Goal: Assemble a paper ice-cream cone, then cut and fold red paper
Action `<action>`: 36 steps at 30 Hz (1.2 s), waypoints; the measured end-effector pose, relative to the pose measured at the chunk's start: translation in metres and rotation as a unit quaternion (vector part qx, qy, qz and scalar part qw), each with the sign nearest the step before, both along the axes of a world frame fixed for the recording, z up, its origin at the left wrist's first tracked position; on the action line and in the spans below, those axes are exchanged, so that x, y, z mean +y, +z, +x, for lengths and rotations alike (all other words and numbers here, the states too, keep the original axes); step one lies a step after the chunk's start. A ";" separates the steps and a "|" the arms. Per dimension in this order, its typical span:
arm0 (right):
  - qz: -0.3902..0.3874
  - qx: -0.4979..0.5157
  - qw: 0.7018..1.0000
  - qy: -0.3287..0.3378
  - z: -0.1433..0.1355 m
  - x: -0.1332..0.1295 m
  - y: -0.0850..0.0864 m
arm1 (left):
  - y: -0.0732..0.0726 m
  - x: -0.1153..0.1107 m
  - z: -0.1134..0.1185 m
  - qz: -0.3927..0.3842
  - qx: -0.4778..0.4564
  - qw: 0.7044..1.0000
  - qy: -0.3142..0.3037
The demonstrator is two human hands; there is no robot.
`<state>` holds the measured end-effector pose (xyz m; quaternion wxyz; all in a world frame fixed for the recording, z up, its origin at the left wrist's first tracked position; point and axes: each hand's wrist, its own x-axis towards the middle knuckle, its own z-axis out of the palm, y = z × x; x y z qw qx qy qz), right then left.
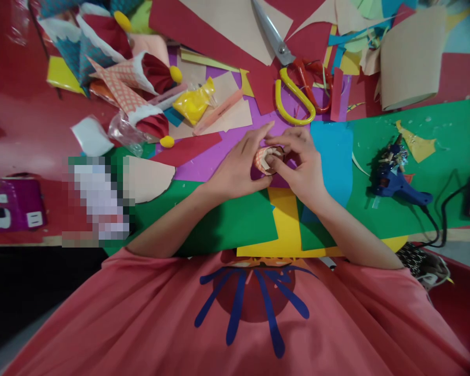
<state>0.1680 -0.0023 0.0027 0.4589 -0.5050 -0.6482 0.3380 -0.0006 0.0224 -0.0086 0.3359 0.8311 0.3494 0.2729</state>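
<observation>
Between my two hands is a small cone of orange-and-white patterned paper (pixel 260 161), its round opening turned up toward me. My left hand (pixel 238 164) wraps round its left side, with the thumb below and the fingers above. The thumb and fingers of my right hand (pixel 303 162) pinch the right rim, with the thumb tip at the opening. Something pale shows inside the cone. Both hands are above purple paper (pixel 196 164) and green paper (pixel 235 219). The cone's pointed end is hidden.
Large scissors (pixel 284 55) lie open beyond my hands. At the right, a blue glue gun (pixel 401 188) with a cord rests on green paper. Finished-looking patterned cones (pixel 121 75) and a yellow packet (pixel 194 102) are at the upper left. A beige paper roll (pixel 413 57) stands upper right.
</observation>
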 end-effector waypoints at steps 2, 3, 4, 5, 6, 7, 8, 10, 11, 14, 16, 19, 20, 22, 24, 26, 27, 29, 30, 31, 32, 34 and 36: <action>0.051 -0.075 0.995 -0.037 0.000 -0.002 -0.001 | -0.001 -0.001 0.000 -0.018 0.011 1.000 0.012; 0.079 -0.104 0.991 -0.031 0.000 -0.003 -0.001 | -0.001 -0.002 0.000 -0.023 0.018 0.999 0.019; 0.110 -0.127 0.986 -0.009 0.000 -0.004 -0.002 | 0.000 -0.002 0.000 -0.027 0.030 0.999 0.025; 0.139 -0.144 0.980 0.020 0.000 -0.004 -0.002 | 0.001 -0.002 -0.001 -0.033 0.045 0.998 0.031; 0.166 -0.154 0.973 0.049 0.000 -0.005 -0.002 | 0.003 -0.003 -0.001 -0.039 0.063 0.997 0.036; 0.185 -0.158 0.967 0.072 0.000 -0.006 -0.001 | 0.005 -0.003 -0.002 -0.049 0.077 0.995 0.041; 0.197 -0.159 0.964 0.087 0.001 -0.006 0.000 | 0.007 -0.002 -0.003 -0.060 0.087 0.993 0.044; 0.194 -0.155 0.963 0.106 0.002 -0.007 0.002 | 0.010 -0.002 -0.004 -0.081 0.084 0.992 0.049; 0.182 -0.150 0.965 0.115 0.003 -0.007 0.004 | 0.010 -0.001 -0.005 -0.087 0.073 0.992 0.051; 0.144 -0.123 0.973 0.132 0.005 -0.007 0.009 | 0.009 0.001 -0.006 -0.097 0.036 0.993 0.060; 0.140 -0.118 0.974 0.134 0.005 -0.007 0.011 | 0.008 0.002 -0.006 -0.103 0.018 0.992 0.066; 0.151 -0.131 0.970 0.139 0.004 -0.007 0.011 | 0.008 0.003 -0.005 -0.109 0.010 0.991 0.074; 0.151 -0.136 0.968 0.145 0.004 -0.007 0.011 | 0.009 0.003 -0.005 -0.109 0.014 0.991 0.075; 0.152 -0.148 0.964 0.159 0.003 -0.008 0.010 | 0.011 0.003 -0.005 -0.105 0.029 0.991 0.077; 0.159 -0.162 0.959 0.170 0.002 -0.008 0.008 | 0.012 0.004 -0.005 -0.093 0.037 0.992 0.078; 0.167 -0.166 0.955 0.180 0.002 -0.008 0.007 | 0.011 0.005 -0.007 -0.080 0.050 0.992 0.078; 0.167 -0.166 0.954 0.185 0.002 -0.008 0.007 | 0.010 0.005 -0.007 -0.073 0.058 0.993 0.075; 0.155 -0.165 0.954 0.195 0.003 -0.007 0.008 | 0.006 0.005 -0.008 -0.054 0.071 0.994 0.064; 0.146 -0.165 0.955 0.197 0.003 -0.006 0.009 | 0.004 0.005 -0.009 -0.041 0.074 0.995 0.058; 0.133 -0.164 0.957 0.198 0.003 -0.006 0.009 | 0.002 0.004 -0.009 -0.027 0.075 0.995 0.056; 0.117 -0.158 0.961 0.194 0.004 -0.005 0.010 | 0.000 0.004 -0.008 -0.013 0.075 0.995 0.057; 0.080 -0.133 0.973 0.168 0.004 -0.004 0.010 | -0.002 0.002 -0.007 0.011 0.070 0.996 0.062; 0.058 -0.110 0.983 0.135 0.004 -0.003 0.009 | -0.003 0.001 -0.006 0.019 0.060 0.996 0.064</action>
